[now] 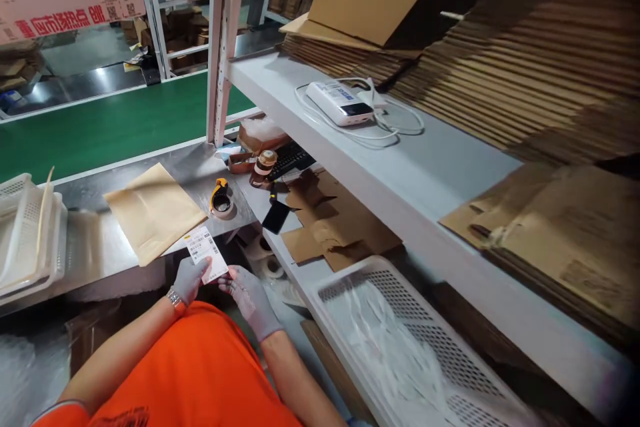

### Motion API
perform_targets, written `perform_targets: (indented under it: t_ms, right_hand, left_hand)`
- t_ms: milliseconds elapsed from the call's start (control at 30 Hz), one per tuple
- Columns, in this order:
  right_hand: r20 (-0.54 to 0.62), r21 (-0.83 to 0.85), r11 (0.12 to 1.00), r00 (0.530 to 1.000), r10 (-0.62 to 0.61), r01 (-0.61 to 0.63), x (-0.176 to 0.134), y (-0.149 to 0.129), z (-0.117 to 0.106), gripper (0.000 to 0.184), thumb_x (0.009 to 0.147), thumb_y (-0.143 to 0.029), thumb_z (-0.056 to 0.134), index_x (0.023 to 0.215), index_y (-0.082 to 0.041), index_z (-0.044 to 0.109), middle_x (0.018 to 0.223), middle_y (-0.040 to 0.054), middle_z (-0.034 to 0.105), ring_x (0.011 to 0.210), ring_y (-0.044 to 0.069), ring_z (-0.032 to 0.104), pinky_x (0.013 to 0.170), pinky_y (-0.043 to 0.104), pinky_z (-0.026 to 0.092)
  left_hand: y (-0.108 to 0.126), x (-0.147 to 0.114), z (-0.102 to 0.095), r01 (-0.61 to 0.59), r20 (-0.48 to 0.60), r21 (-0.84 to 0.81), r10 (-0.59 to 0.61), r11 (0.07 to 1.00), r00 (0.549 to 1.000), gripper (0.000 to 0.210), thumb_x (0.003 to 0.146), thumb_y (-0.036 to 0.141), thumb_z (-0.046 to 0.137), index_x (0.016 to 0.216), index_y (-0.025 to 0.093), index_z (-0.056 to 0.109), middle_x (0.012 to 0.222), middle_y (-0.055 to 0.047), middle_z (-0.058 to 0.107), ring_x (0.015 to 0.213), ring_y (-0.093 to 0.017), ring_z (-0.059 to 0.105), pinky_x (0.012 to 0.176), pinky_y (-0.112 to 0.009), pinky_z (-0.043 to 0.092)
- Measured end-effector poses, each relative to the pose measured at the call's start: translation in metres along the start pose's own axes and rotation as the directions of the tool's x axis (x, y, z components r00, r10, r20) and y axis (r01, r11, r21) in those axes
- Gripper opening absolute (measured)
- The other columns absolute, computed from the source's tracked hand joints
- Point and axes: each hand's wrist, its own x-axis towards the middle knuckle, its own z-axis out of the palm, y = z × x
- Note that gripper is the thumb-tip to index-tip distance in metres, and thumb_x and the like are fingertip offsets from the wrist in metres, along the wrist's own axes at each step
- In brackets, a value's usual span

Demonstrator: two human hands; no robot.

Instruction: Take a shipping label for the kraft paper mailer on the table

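Label (207, 255): white with black print and a yellow corner mark, held between grey-gloved fingers (199, 275). Envelope (153, 211), just beyond the fingers: plain tan. Tape dispenser (221, 196), further out: yellow and black. Desk (95, 247): bare grey metal. Conveyor (110, 127), beyond the desk: green. Basket (400, 340), beside the fingers: white, perforated grid pattern. Shirt (200, 373): orange.

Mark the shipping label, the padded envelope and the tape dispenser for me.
shipping label (205, 254): head view, middle of its printed face, held in both gloved hands.
padded envelope (153, 210): head view, centre of its flat brown face.
tape dispenser (221, 199): head view, on its yellow-and-black body above the roll.
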Motion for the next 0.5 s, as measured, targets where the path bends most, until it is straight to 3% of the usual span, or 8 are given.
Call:
perform_targets:
  t_ms: [100,300,500]
  right_hand:
    - [0.019,0.094,0.993,0.997,0.076,-0.077,-0.005,-0.004,-0.005,0.056,0.066,-0.065,0.105,0.091,-0.022,0.080,0.093,0.0072,0.083,0.085,0.021,0.076,0.084,0.037,0.062]
    - [0.017,0.093,0.993,0.998,0.068,-0.070,-0.011,-0.007,-0.014,0.058,0.063,-0.065,0.108,0.089,-0.020,0.083,0.091,0.0058,0.084,0.083,0.019,0.075,0.081,0.034,0.060]
    - [0.010,0.086,0.994,0.998,0.069,-0.069,-0.012,-0.008,-0.025,0.055,0.064,-0.063,0.108,0.087,-0.020,0.083,0.089,0.0053,0.083,0.081,0.018,0.073,0.077,0.031,0.059]
  left_hand:
    - [-0.005,-0.005,0.004,0.003,-0.001,-0.025,-0.003,1.000,1.000,0.083,0.045,0.057,0.119,0.103,0.007,0.089,0.117,-0.023,0.090,0.097,-0.035,0.087,0.085,-0.043,0.074]
    - [-0.014,-0.011,0.013,-0.002,-0.030,-0.050,0.001,0.999,1.000,0.093,0.035,0.066,0.120,0.100,0.006,0.089,0.108,-0.021,0.091,0.086,-0.033,0.086,0.076,-0.042,0.073]
    - [-0.025,-0.012,0.020,-0.012,-0.001,-0.036,0.012,0.999,1.000,0.087,0.042,0.066,0.118,0.099,0.008,0.088,0.107,-0.020,0.091,0.087,-0.033,0.086,0.077,-0.041,0.073]
